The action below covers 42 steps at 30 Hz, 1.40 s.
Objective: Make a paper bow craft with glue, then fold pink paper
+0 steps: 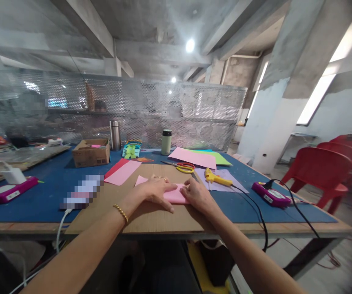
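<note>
Both my hands lie flat on a small pink sheet of paper (176,196), fingers spread and pressing down rather than pinching. My left hand (156,191) covers the paper's left part, with a gold bead bracelet (120,213) at the wrist; my right hand (198,195) holds down the right edge. The paper rests on a brown cardboard sheet (151,218) laid over the blue table top (50,192), just in front of me.

I judge the paper to be partly folded, since it looks narrow and doubled under my palms, though my fingers hide the crease and I cannot be sure. If so, a fold is being flattened and the shaping is at an early stage; nothing looks cut or glued yet.

Beyond my hands, red-and-yellow-handled scissors (184,167) lie untouched on the cardboard's far edge, and a yellow glue gun (215,178) rests on a lilac sheet to the right, its black cord running off the table. More pink and red paper (122,171) lies to the left, pink and green sheets (197,158) further back, beside a pale green flask (166,142) and an open cardboard box (91,153).
</note>
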{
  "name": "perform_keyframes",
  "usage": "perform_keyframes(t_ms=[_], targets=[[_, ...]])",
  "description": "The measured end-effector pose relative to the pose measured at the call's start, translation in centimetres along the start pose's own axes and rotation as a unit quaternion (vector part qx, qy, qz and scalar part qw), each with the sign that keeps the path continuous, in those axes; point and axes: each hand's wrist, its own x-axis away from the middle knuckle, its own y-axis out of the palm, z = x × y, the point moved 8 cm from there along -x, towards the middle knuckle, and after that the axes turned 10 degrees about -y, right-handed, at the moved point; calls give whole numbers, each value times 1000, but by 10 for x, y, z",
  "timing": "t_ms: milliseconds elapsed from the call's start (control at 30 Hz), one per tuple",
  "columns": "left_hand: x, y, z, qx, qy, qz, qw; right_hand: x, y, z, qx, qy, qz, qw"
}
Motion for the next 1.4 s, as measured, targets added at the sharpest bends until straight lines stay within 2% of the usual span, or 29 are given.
perform_keyframes(t_ms=[333,533,767,1133,1400], targets=[[10,5,-3,22,-16,13,1000,7,-7,-9,-107,-38,44,993],[13,5,1,29,-2,26,999,17,-12,-15,-66,-47,29,996],[14,2,7,18,-11,50,999,19,-14,-16,-67,-17,14,998],[8,-1,4,6,-33,32,999,16,-12,-10,-89,-4,26,996],[6,0,4,4,-12,35,999,10,-8,-11,-29,8,5,1000]])
